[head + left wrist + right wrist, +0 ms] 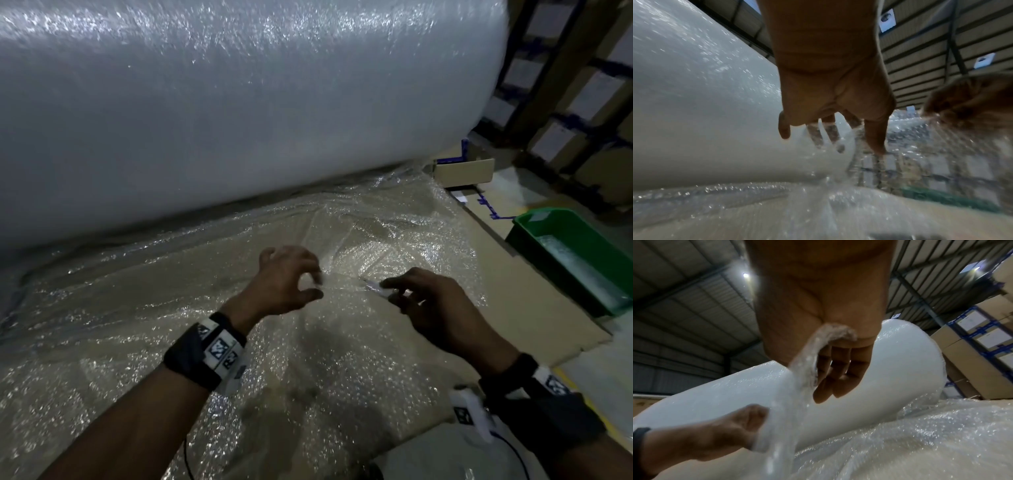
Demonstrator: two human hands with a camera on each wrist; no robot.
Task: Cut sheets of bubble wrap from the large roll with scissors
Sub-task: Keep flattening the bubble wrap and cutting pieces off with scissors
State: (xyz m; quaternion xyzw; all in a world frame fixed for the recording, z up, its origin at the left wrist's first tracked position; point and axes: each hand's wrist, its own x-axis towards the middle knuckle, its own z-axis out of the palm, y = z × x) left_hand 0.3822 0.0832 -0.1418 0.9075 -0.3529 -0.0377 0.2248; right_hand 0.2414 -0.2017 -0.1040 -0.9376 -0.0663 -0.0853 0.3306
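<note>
Bubble wrap sheet [359,240] off the large roll [222,120] is pinched taut in my left hand [287,281] and right hand [431,301] fingers; no scissors visible, so next I'd fetch them.

A rectangular green plastic bin [561,240] sits at the right on flat brown cardboard sheeting [507,294], with something pale and shiny inside (too blurred to name). Farther back, 1 small open brown cardboard box [464,173] lies near the blue metal storage racks [582,120], whose shelves hold stacked brown cartons with white labels [990,339]. Overhead runs a corrugated metal roof [694,296].
</note>
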